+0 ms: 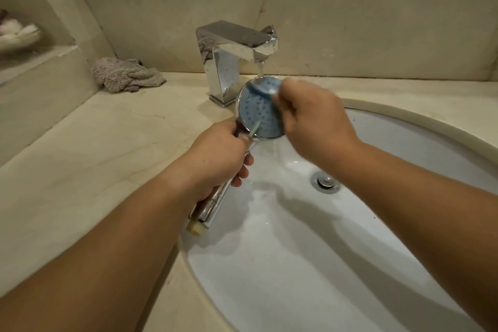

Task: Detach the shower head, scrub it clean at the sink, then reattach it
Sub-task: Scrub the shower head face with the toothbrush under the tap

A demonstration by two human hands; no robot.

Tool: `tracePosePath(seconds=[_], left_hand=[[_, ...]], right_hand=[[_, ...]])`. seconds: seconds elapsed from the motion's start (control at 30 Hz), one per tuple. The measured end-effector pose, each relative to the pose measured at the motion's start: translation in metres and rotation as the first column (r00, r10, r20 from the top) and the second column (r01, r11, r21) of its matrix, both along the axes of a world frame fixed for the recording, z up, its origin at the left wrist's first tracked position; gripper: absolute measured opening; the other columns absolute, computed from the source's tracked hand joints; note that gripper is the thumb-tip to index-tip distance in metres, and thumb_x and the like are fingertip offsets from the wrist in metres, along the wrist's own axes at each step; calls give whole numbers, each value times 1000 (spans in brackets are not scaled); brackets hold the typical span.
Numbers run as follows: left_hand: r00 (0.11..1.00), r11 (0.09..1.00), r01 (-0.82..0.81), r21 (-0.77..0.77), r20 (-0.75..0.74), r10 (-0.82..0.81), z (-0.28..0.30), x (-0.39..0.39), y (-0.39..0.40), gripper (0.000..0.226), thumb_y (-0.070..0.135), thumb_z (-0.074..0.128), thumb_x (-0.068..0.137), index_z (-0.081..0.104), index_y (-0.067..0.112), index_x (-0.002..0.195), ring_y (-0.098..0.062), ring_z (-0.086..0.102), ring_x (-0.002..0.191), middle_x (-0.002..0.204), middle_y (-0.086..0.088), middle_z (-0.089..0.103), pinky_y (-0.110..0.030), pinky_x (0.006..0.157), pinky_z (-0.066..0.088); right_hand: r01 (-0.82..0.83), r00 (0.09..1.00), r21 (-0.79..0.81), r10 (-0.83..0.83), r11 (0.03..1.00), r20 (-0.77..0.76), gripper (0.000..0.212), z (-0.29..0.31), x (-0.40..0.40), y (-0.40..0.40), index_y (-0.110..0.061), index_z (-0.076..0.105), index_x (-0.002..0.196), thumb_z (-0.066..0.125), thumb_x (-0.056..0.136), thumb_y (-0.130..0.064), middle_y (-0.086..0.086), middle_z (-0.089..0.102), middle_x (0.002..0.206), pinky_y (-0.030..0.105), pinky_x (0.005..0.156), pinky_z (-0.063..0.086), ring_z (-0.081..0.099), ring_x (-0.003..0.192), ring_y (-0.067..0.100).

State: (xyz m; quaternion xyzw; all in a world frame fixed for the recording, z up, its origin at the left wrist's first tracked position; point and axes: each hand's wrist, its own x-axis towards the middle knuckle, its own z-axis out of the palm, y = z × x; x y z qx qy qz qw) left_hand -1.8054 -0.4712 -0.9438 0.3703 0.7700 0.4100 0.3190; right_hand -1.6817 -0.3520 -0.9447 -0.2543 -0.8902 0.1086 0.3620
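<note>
Two bare forearms reach in over the sink (404, 127), no sleeves showing. The left hand (218, 159) and right hand (318, 121) wear no gloves, rings, watch or bands.

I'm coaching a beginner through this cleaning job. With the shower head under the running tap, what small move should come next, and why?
Probably draw the brush in the right hand down across the blue face of the shower head. The left hand grips the handle, water from the faucet lands on the head's top edge, and the blurred brush sits near that edge, so the lower nozzles seem unscrubbed.
</note>
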Motion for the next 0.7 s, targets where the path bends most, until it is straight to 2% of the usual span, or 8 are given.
tracePosePath(seconds=[0.07, 0.17, 0.27, 0.33, 0.43, 0.5, 0.57, 0.7], left_hand=[[998, 1000, -6, 6, 61, 6, 1, -2, -2, 16, 21, 45, 107, 61, 19, 106, -19, 58, 59, 81, -9, 66, -32, 52, 48], [984, 999, -37, 23, 173, 32, 5, -3, -3, 17, 18, 44, 107, 61, 16, 107, -18, 55, 57, 78, -10, 62, -32, 50, 47], [965, 998, -61, 24, 258, 53, 8, -2, -5, 16, 15, 44, 108, 59, 12, 108, -17, 52, 53, 74, -9, 60, -29, 48, 46], [959, 998, -64, 25, 277, 55, 9, -4, -6, 16, 15, 44, 108, 59, 12, 106, -16, 52, 52, 73, -9, 60, -29, 47, 46], [956, 997, -71, 34, 286, 58, 10, -4, -4, 16, 15, 44, 108, 60, 11, 109, -16, 52, 52, 71, -9, 59, -30, 47, 46], [957, 997, -73, 37, 284, 59, 10, -5, -4, 16, 14, 44, 108, 59, 10, 110, -16, 52, 52, 71, -9, 60, -29, 46, 46], [956, 996, -85, 41, 287, 69, 9, -7, -5, 16, 14, 43, 108, 59, 12, 107, -16, 53, 51, 72, -9, 60, -29, 46, 46], [963, 997, -75, 33, 262, 64, 9, -7, -4, 18, 13, 42, 108, 59, 12, 111, -16, 53, 51, 73, -9, 60, -29, 46, 47]], right_hand=[[51, 998, -22, -51, 998, -39, 20, 0, 5, 8, -21, 40, 78, 48, 97, -22, 1, 47, 74, 33, 56, 29, 43, 67, 27], [-61, 998, 51, 61, 997, 13, 22, -14, 5, -5, -26, 37, 79, 51, 95, -19, -4, 44, 72, 30, 55, 29, 40, 62, 23], [26, 999, -56, -29, 998, -41, 22, -14, 7, 7, -20, 41, 78, 49, 98, -22, -5, 43, 68, 32, 55, 26, 39, 62, 21], [15, 998, -42, -17, 999, -61, 23, -16, 10, 8, -20, 39, 77, 49, 98, -22, -7, 39, 66, 33, 54, 27, 37, 61, 21], [-141, 990, 83, 139, 987, 30, 21, -30, 12, -8, -25, 37, 80, 49, 96, -23, -5, 42, 72, 34, 51, 37, 41, 60, 23], [-79, 997, 52, 79, 996, 8, 20, -30, 14, 3, -21, 41, 79, 50, 97, -21, -3, 45, 71, 34, 52, 36, 42, 60, 25], [2, 997, -31, -4, 1000, -71, 22, -27, 17, 16, -20, 42, 77, 51, 97, -21, -4, 42, 68, 31, 54, 29, 39, 59, 24], [-112, 994, 90, 113, 990, -11, 21, -37, 17, 5, -23, 39, 78, 48, 97, -22, -8, 37, 71, 31, 51, 32, 37, 58, 21]])
